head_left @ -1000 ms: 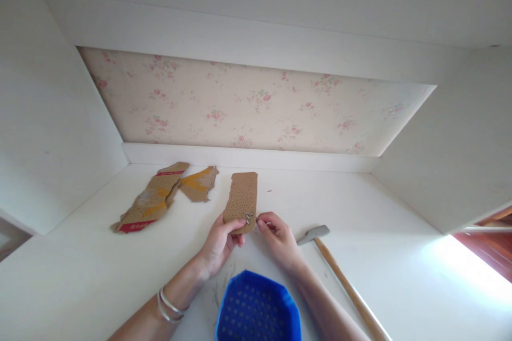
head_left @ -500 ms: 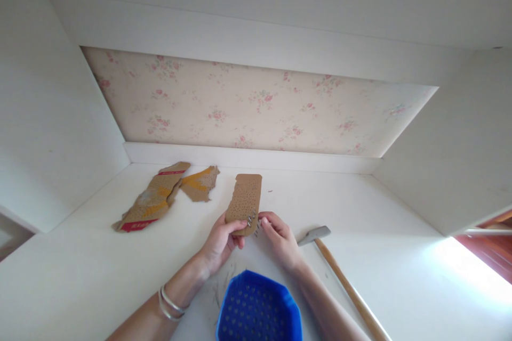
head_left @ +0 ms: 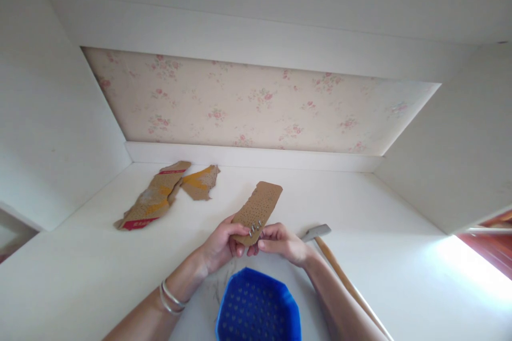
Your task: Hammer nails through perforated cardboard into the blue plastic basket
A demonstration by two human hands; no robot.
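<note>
My left hand [head_left: 224,242] is closed on the lower end of a strip of brown cardboard [head_left: 259,203], thumb on top. The strip is dotted with many small holes and tilts to the upper right. Several small metal nails [head_left: 255,228] stick up from it near its lower right edge. My right hand [head_left: 280,244] is closed at that edge, fingertips pressed together beside and partly under the cardboard. What those fingertips pinch is hidden. A blue plastic basket [head_left: 293,303] with holes in its bottom stands just below both hands.
A hammer [head_left: 340,274] with a wooden handle lies under and beside my right forearm. Torn cardboard pieces [head_left: 154,197] with red and yellow marks lie at the back left. Dark bits [head_left: 218,290] are scattered left of the basket. White panels enclose the white surface on both sides.
The cardboard has turned clockwise, its far end swinging right. My right hand has moved slightly down, its fingers closing in at the card's lower edge.
</note>
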